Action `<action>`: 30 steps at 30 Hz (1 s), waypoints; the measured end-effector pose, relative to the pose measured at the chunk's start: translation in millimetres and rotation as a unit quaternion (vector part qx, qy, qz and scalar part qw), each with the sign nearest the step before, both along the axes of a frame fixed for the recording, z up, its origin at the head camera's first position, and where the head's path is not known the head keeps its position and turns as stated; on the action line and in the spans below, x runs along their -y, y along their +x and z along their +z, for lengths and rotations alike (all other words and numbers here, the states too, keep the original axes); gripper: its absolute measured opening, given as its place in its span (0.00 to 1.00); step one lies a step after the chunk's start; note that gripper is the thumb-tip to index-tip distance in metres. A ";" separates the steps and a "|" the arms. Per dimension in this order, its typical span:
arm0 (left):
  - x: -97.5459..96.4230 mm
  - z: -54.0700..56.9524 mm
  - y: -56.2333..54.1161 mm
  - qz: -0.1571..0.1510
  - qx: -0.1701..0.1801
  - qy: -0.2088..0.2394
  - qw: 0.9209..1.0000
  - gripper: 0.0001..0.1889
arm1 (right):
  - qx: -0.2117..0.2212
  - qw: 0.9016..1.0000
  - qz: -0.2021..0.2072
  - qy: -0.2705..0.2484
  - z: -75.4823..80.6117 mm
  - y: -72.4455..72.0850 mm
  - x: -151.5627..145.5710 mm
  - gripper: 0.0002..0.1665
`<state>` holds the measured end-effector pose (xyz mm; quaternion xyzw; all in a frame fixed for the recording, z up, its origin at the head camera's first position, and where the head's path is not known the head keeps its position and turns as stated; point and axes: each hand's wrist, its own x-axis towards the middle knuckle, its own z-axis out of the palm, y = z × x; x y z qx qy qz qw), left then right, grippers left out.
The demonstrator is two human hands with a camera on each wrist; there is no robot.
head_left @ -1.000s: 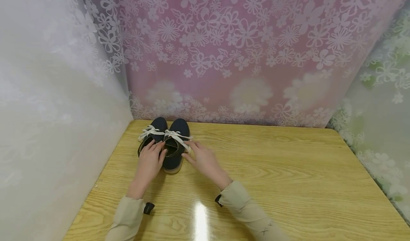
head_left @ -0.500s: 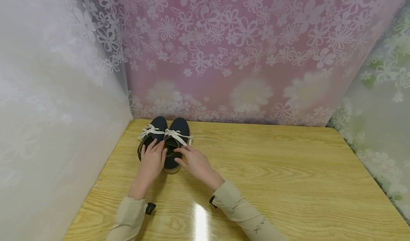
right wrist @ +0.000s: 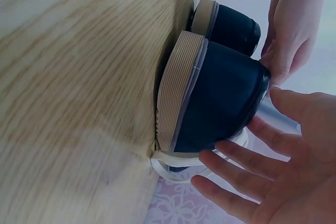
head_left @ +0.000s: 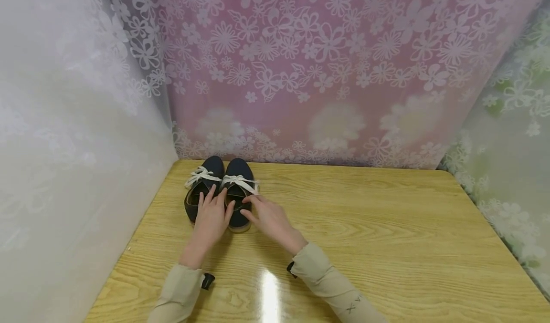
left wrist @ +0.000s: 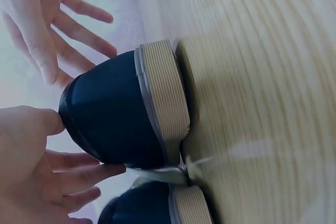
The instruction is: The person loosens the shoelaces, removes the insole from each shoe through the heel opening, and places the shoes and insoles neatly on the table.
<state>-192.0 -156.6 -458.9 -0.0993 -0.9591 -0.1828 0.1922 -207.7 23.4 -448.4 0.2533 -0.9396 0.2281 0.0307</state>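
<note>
Two dark navy lace-up shoes with white laces stand side by side at the back left, toes toward the wall. My left hand (head_left: 210, 223) reaches between them, fingers spread over the inner side of the left shoe (head_left: 212, 165). In the left wrist view, its thumb and a fingertip touch the collar and inner side of the right shoe (left wrist: 110, 108). My right hand (head_left: 272, 220) is at that shoe's outer side. The right wrist view shows its loosely extended fingers (right wrist: 236, 174) along the shoe, near the collar. White laces (head_left: 240, 182) are tied in bows.
The shoes stand on a wood-grain table (head_left: 365, 232). A pink floral curtain (head_left: 301, 75) hangs behind it, a pale sheet (head_left: 86, 146) rises close to the shoes at left, and a greenish floral sheet (head_left: 515, 170) borders the right.
The right shoe's heel has swung to the right and its toe slightly left. My left hand has shifted right; my right hand moved left, then back right a little.
</note>
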 end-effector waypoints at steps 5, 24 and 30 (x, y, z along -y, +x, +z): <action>-8.7 -2.1 0.6 -0.009 -0.016 0.009 1.000 0.25 | -0.008 1.000 -0.002 -0.003 -0.8 -0.2 -7.1 0.22; -32.5 -11.2 0.6 -0.030 0.081 0.088 0.992 0.36 | -0.002 1.000 -0.024 -0.008 -3.3 -0.6 -32.8 0.25; -38.4 -12.6 3.3 -0.034 0.079 0.080 0.993 0.36 | -0.013 0.999 -0.030 -0.002 -4.0 -1.1 -41.2 0.27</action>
